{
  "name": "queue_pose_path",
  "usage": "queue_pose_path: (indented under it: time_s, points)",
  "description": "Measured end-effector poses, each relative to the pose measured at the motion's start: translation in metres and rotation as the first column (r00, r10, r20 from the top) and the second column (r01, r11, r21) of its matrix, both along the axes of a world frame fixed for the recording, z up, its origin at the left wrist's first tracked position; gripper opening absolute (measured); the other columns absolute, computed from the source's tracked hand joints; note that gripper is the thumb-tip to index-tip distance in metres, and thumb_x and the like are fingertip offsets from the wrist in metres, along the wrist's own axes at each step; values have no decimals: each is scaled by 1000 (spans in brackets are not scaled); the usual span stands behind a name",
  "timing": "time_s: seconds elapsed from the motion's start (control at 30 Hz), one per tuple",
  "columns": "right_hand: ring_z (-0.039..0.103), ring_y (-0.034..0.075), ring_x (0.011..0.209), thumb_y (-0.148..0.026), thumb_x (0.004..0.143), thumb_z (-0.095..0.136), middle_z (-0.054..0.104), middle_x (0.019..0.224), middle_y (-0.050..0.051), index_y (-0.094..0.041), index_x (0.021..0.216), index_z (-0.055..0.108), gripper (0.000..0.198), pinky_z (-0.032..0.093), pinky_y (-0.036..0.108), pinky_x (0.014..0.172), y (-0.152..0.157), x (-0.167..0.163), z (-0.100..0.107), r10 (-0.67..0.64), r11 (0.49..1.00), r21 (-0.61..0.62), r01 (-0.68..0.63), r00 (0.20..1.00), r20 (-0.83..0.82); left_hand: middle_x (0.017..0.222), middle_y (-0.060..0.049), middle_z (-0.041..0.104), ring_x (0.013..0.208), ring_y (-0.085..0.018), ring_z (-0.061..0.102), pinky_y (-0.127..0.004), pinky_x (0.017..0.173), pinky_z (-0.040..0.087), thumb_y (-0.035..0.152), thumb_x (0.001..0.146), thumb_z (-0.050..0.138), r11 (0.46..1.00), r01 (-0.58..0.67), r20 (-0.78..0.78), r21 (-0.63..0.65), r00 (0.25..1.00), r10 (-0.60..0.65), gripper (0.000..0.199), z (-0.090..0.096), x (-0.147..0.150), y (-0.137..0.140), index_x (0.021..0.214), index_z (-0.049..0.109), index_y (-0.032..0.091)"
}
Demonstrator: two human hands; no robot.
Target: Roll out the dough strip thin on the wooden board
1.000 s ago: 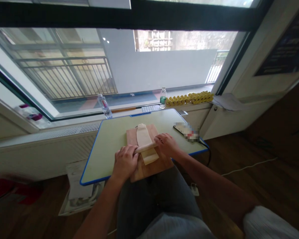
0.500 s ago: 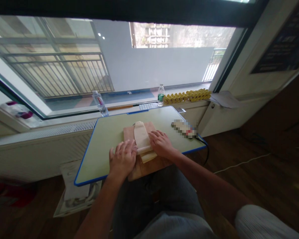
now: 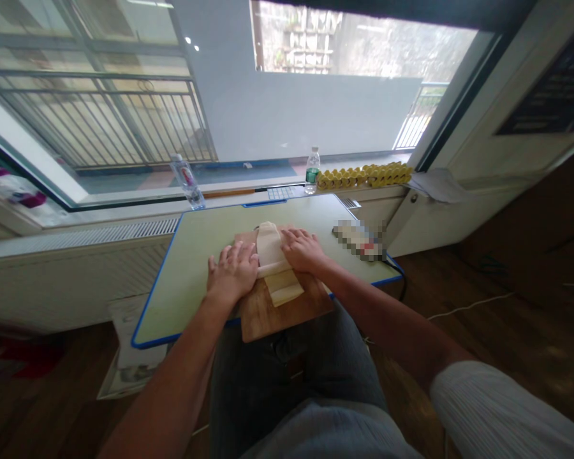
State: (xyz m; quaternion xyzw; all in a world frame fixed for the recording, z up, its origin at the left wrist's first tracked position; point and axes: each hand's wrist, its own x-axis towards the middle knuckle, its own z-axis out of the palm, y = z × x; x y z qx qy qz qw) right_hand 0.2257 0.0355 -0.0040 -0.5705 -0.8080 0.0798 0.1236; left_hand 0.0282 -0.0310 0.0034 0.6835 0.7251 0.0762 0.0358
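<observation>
A flat strip that looks like cream dough (image 3: 268, 247) lies lengthwise on a wooden board (image 3: 263, 319). Across it runs a pale, thin roll (image 3: 273, 271) that looks like a rolling pin, its ends hidden by my hands. My left hand (image 3: 232, 271) presses palm down at the left end, fingers stretched forward and spread. On the right end lies my right hand (image 3: 303, 250), open and flat, its fingers reaching over the strip's edge. A yellower part of the dough (image 3: 284, 290) shows on the near side of the roll.
The board overhangs the near edge of a blue-rimmed folding table (image 3: 191, 236). A blurred-out object with a black cable (image 3: 358, 241) lies at the table's right. Two plastic bottles (image 3: 312, 171) and yellow egg-tray-like material (image 3: 366, 176) stand on the windowsill behind.
Both hands and the pale roll have moved forward, away from me, over the board. More of the yellowish dough and the board shows on the near side. The view has tilted down slightly.
</observation>
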Motion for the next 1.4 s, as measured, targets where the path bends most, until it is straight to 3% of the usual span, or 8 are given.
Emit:
queue_pose_path:
  time_s: [0.3,0.6,0.7,0.83,1.0,1.1,1.2,1.4]
  points:
    - [34,37,158,-37,109,31,42,174,9,-21,165,45,60,27,65,128,-45,16,-4,50,997,50,-54,995,89,172,-8,45,159,-33,40,-66,129,28,46,109,21,989,29,-56,144,998,-21,64,-8,20,-59,162,51,26]
    - [39,34,155,-39,107,34,41,174,10,-20,167,38,64,30,61,128,23,-11,5,16,999,-47,-14,999,36,175,-8,40,160,-35,38,-69,128,29,51,107,24,1000,-13,1,23,1000,13,65,2,-5,17,162,51,29]
    - [37,35,156,-39,106,33,39,174,11,-20,167,38,64,29,63,128,30,-14,7,12,997,-77,-8,999,44,176,-9,39,161,-34,36,-69,129,27,52,107,22,1000,-13,9,9,1000,13,67,3,-8,27,164,48,29]
    - [37,36,156,-39,106,33,40,174,11,-19,168,37,65,30,64,128,5,-7,5,25,999,-44,-22,998,55,177,-8,36,162,-35,34,-69,129,27,52,107,20,1000,6,-14,-24,1000,-6,68,2,-1,6,165,47,29]
    - [32,40,159,-39,107,31,39,175,11,-17,168,38,65,27,68,128,-42,7,-3,9,998,58,-14,996,83,175,-8,41,160,-33,37,-65,129,28,47,108,23,996,10,-67,94,998,-4,64,-3,15,-42,163,49,26]
    - [34,40,159,-40,108,29,41,174,10,-17,167,40,64,28,68,128,-49,10,-3,27,998,62,-33,996,86,173,-8,44,159,-33,39,-65,129,29,46,109,22,990,19,-70,137,998,-9,65,-5,18,-53,163,50,24]
    - [36,40,157,-39,106,32,43,173,11,-17,166,42,64,29,70,126,-34,5,0,34,998,45,-38,996,87,173,-8,45,159,-33,39,-65,128,30,46,108,24,992,3,-69,123,998,6,63,-5,15,-41,160,54,25]
    - [39,37,155,-41,104,38,42,173,13,-19,163,43,64,32,67,126,25,-16,6,7,999,-36,-6,999,32,175,-9,41,159,-35,38,-68,127,31,48,106,25,1000,-14,-17,19,1000,15,64,2,-5,22,161,52,28]
